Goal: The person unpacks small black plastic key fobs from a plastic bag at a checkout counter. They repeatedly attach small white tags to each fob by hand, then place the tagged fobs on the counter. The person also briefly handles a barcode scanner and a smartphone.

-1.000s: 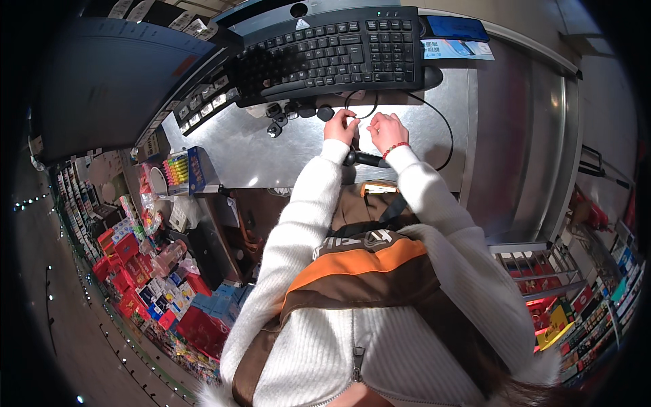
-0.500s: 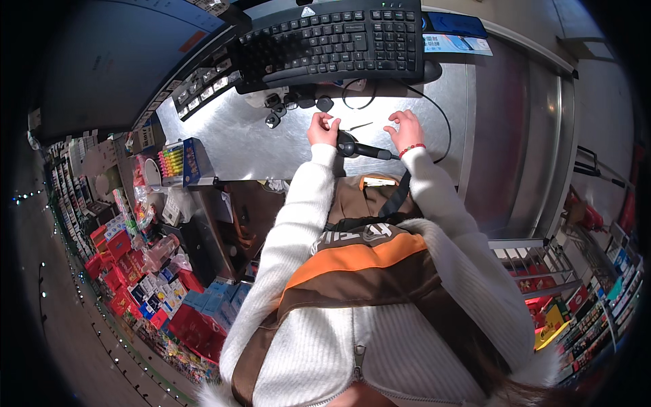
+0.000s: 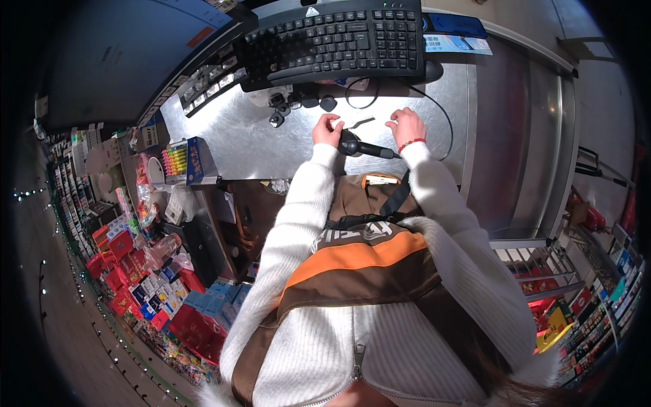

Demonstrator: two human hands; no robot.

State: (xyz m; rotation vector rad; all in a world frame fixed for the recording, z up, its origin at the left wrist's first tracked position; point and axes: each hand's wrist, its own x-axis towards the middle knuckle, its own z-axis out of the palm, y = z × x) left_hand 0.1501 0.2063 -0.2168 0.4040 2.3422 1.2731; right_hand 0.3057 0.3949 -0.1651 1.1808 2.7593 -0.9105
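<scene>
My left hand [image 3: 326,130] is over the metal counter, its thumb and fingertips bent together in a pinch. Opposite it, my right hand [image 3: 409,127], with a red bead bracelet at the wrist, curls its fingers inward. Glare washes out the space between them, so whatever the fingertips hold cannot be made out. A small dark, wavy strip [image 3: 361,123] shows in that gap, close to the left fingertips; whether it lies on the counter or is held, I cannot tell. Just below, a black handheld scanner [image 3: 369,149] lies with its head beside my left hand and its cable end near my right wrist.
A black keyboard [image 3: 339,44] spans the counter's back, with a mouse [image 3: 432,70] at its right end. Several small black pieces [image 3: 327,103] sit before it. A large screen [image 3: 122,61] stands left, above a box of colourful sticks [image 3: 175,161]. A cable [image 3: 447,122] loops on the right.
My left hand has shifted slightly right, and the right hand's fingers have turned a little. The dark strip between them looks broader and more bent than before. The scanner stays beneath the hands.
</scene>
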